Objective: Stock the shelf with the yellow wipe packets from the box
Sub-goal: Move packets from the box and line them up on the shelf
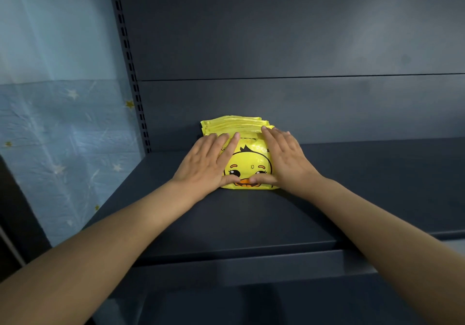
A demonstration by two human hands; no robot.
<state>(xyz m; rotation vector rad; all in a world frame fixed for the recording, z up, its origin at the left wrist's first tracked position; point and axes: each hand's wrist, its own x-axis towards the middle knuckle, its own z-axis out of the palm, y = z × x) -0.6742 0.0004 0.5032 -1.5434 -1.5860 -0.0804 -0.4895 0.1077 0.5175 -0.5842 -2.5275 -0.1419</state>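
In the head view we see both grips laid on a packet on the dark blue-grey metal shelf [251, 224]. The left grip [210, 165], a bare hand, lies flat against the left half of a glossy yellow plastic wipe packet with a cartoon duck face [249, 167]. Its fingers are stretched out straight and slightly spread, pointing up and away from us. Its thumb lies along the packet's lower edge, by the orange beak.

The right grip [285, 161], also a bare hand, mirrors it on the right half of the same packet. Its fingers are straight and apart, and its thumb points inward along the lower edge, the tip almost meeting the left thumb. Neither grip is curled round the packet; both press on its face with flat fingers.

The duck packet sits between the two grips, its bottom edge on the shelf, and appears tilted back. Just beyond the fingertips of both grips, a row of further yellow wipe packets [234, 123] stands on edge, one behind another. The duck packet leans against the nearest of them. We cannot count them with certainty.

Well past the grips, behind that row, rises the dark metal back panel [276, 35]. Far to the left of the left grip runs a dark upright post with a column of slots [128, 60]. Left of the post hangs a pale blue wrinkled sheet printed with white and gold stars [63, 136]. Nearer to us than the grips, we see the shelf's front lip [239, 256].
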